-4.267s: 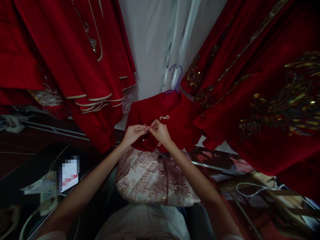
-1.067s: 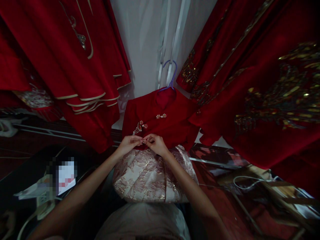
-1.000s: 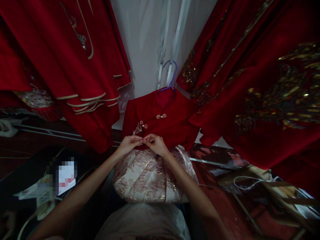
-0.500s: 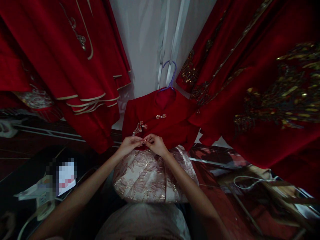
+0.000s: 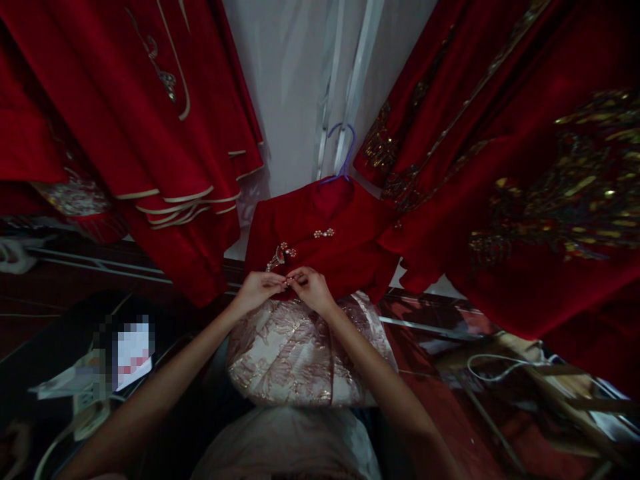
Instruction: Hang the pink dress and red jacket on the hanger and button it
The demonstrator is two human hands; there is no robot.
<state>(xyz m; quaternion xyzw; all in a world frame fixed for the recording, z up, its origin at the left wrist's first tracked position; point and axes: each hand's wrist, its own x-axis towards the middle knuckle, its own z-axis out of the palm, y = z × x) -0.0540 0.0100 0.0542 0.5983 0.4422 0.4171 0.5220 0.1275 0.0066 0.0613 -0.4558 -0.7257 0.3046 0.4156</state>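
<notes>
A small red jacket [image 5: 305,207] hangs on a purple hanger [image 5: 345,153] in front of me. Two beaded frog closures show on its front: one higher up [image 5: 324,233], and another beside a beaded ornament [image 5: 276,259] on the left. At the lower front edge, my left hand [image 5: 260,288] is closed in a pinch, its fingertips meeting those of my right hand [image 5: 311,290]. Between them is a small beaded frog button [image 5: 289,282], partly hidden by the fingers. Below the jacket spreads a pale pink brocade skirt [image 5: 285,353] with gold thread, under my wrists.
Red garments with cream piping [image 5: 200,160] hang on the left. Red garments with gold sequins [image 5: 555,193] hang on the right. A dark seat or table [image 5: 60,333] at lower left carries papers and a cable. Wooden-framed furniture [image 5: 560,400] stands at lower right.
The view has shifted very slightly. Both hands stay at the jacket's lower front, with only a small movement of the fingertips around the button.
</notes>
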